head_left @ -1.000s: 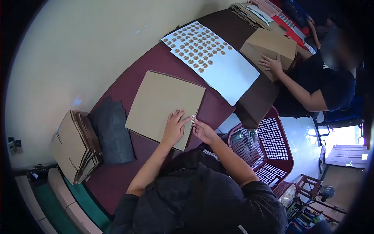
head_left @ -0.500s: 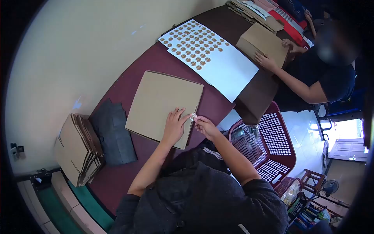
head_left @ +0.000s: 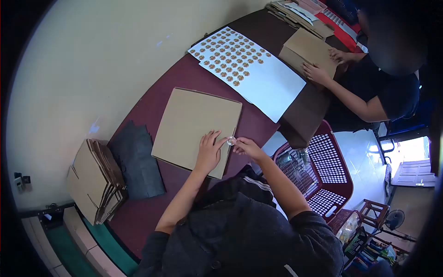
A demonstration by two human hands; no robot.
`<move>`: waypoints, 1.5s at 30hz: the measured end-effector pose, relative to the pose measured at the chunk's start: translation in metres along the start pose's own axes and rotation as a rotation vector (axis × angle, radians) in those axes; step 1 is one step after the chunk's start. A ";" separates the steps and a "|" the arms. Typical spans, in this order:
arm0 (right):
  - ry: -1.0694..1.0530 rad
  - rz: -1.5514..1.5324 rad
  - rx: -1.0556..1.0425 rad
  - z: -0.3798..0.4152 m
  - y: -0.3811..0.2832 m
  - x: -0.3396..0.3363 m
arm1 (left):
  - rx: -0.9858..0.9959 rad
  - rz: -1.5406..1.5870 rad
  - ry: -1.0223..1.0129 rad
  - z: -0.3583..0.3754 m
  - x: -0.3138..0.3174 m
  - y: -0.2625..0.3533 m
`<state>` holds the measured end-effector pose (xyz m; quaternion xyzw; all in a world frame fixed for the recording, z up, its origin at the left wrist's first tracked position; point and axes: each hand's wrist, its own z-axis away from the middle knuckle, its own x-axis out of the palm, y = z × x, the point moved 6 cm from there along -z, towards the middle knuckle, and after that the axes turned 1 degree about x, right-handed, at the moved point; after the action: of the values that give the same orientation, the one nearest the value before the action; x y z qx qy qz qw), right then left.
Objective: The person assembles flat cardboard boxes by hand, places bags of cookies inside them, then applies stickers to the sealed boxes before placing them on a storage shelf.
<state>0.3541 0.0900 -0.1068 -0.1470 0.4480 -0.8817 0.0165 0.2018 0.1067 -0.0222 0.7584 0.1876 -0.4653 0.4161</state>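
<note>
In front of me on the maroon table lies a flat brown cardboard box [head_left: 194, 122], its lid down. My left hand [head_left: 210, 151] rests on the lid near its right edge, fingers stretched out and spread, with one digit reaching to a small round sticker [head_left: 231, 141]. My right hand [head_left: 248, 148] pinches that sticker between thumb and finger at the edge of the box. Beyond the box, white sheets [head_left: 277, 90] carry rows of round gold-brown stickers, with bare paper at the near right part.
A person [head_left: 355, 87] at right has both hands on another cardboard box [head_left: 310, 51]. Folded cardboard [head_left: 94, 180] and dark sheets [head_left: 137, 161] lie at left. A maroon plastic basket [head_left: 328, 161] stands right of the table. More cardboard [head_left: 300, 18] lies at the far end.
Both hands stay at the box's right edge with the sticker between them. The whole view has shifted slightly; the other person's head and far hand have moved a little.
</note>
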 end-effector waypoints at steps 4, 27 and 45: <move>-0.040 0.023 -0.201 0.001 -0.029 -0.002 | -0.001 0.005 -0.013 0.000 0.000 -0.001; 0.146 -0.019 -0.269 -0.012 0.008 -0.003 | 0.050 -0.024 -0.029 -0.001 0.004 0.005; 0.281 0.027 -0.227 -0.015 0.016 0.003 | 0.053 -0.058 -0.091 0.003 0.012 -0.001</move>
<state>0.3458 0.0920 -0.1273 -0.0172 0.5445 -0.8370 -0.0513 0.2056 0.1031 -0.0338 0.7414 0.1782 -0.5159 0.3905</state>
